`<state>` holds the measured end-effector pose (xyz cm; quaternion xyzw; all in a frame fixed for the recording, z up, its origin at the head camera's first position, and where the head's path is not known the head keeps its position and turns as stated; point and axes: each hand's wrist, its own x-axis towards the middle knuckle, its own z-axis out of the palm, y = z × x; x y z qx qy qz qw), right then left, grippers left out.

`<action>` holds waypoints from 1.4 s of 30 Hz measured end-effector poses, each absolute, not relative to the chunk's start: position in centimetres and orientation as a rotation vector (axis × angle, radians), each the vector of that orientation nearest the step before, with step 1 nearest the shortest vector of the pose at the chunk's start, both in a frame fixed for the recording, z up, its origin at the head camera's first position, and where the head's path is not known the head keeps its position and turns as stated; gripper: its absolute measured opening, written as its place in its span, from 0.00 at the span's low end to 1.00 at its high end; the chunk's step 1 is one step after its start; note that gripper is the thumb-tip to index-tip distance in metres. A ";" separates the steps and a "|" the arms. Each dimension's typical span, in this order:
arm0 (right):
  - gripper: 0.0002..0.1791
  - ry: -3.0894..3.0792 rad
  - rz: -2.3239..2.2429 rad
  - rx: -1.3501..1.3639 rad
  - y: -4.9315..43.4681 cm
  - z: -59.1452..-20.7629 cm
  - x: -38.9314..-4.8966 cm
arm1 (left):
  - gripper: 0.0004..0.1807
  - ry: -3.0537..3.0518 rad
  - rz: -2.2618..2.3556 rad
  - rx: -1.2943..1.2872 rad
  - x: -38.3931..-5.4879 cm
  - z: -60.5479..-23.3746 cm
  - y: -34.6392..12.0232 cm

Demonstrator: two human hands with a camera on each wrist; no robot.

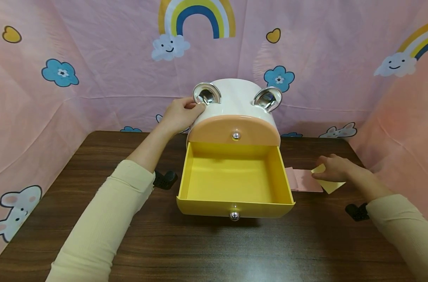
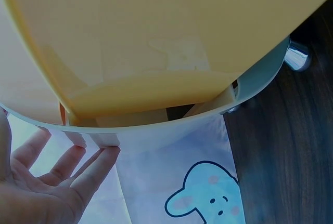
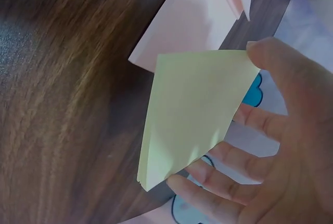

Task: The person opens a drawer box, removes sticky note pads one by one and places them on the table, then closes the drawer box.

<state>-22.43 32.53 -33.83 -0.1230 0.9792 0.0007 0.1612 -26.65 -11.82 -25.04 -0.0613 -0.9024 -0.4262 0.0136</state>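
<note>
Zero grip from L hand (image 1: 181, 116), fingers straight-ish on white box (image 1: 235, 94), prob steadying it; R hand (image 1: 335, 168) pinches yellow notes (image 3: 192, 109) edgewise, prob keeping 'em tgthr.

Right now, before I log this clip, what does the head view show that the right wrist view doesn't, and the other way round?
Only the head view: the open yellow drawer, the left grip touching the white body by one silver ear, and the printed rainbows.

Only the right wrist view: the layered edge of the yellow paper, and four separate fingers spread along another of its edges.

Both: the right grip holding that yellow paper, pink paper near it, the dark wooden table and part of the patterned cloth.
</note>
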 end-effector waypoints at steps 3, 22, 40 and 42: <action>0.32 2.792 -0.013 -0.322 32.9 -34.0 -22.5 | 0.27 -2.801 -1.333 -0.198 -26.6 -25.1 -11.8; 0.39 2.786 -0.039 -0.183 34.8 -35.7 -22.9 | 0.27 -2.800 -1.336 -0.206 -26.5 -25.0 -11.8; 0.43 2.763 -0.120 -0.009 35.0 -36.9 -23.0 | 0.27 -2.810 -1.329 -0.209 -26.6 -25.0 -11.9; 0.43 2.762 -0.132 0.006 35.0 -37.0 -23.0 | 0.27 -2.811 -1.331 -0.205 -26.6 -25.0 -11.9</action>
